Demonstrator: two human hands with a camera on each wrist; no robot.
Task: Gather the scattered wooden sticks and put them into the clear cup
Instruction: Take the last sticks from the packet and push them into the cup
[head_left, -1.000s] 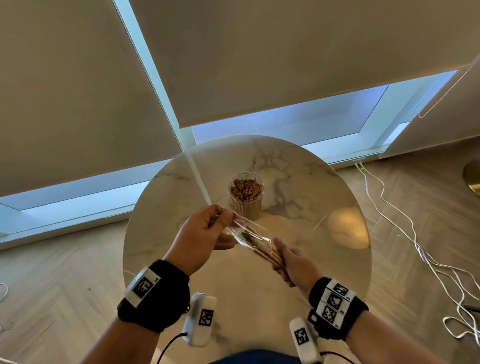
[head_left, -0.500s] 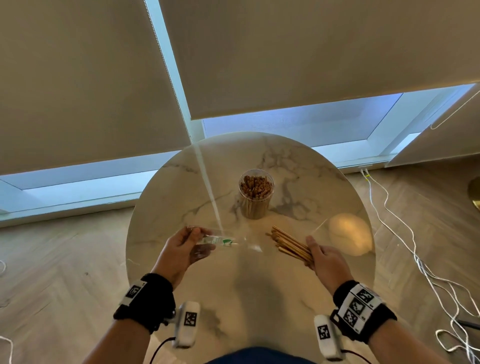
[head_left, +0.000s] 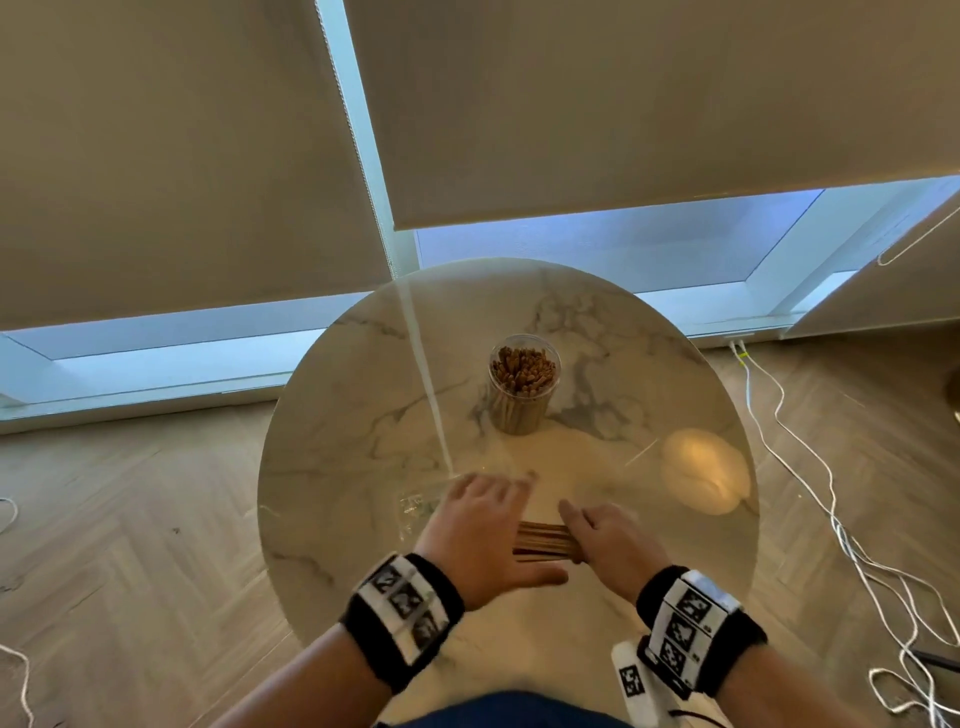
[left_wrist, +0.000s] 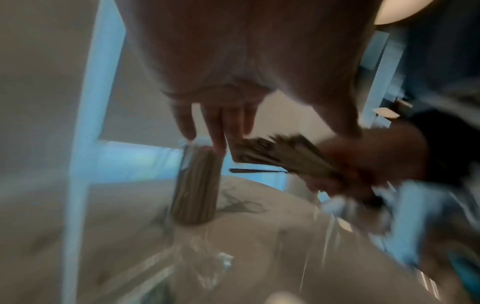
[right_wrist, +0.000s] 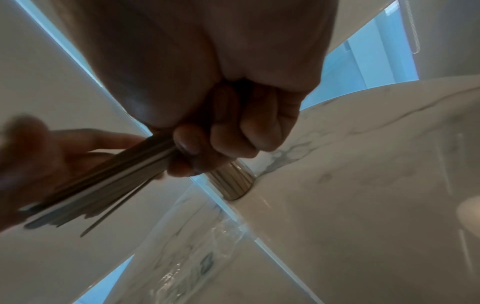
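My right hand (head_left: 597, 535) (right_wrist: 207, 148) grips a bundle of wooden sticks (head_left: 545, 541) (right_wrist: 103, 181) (left_wrist: 285, 156) low over the near side of the round marble table (head_left: 337, 441). The bundle points left, toward my left hand (head_left: 488, 525) (left_wrist: 215, 123), which hovers flat with straight fingers and holds nothing. Its palm is close to the sticks' free ends; contact is unclear. The clear cup (head_left: 523, 383) (left_wrist: 194, 185) (right_wrist: 231, 183) stands upright at the table's middle, packed with sticks, well beyond both hands.
A crumpled clear plastic wrapper (head_left: 415, 506) (right_wrist: 207, 257) (left_wrist: 207, 261) lies on the table just left of my left hand. White cables (head_left: 810, 493) trail over the wooden floor to the right. Window blinds hang behind the table.
My left hand let go of the plastic wrapper, now lying on the table, and moved right with fingers straightened. My right hand brought the stick bundle down and left, toward it.
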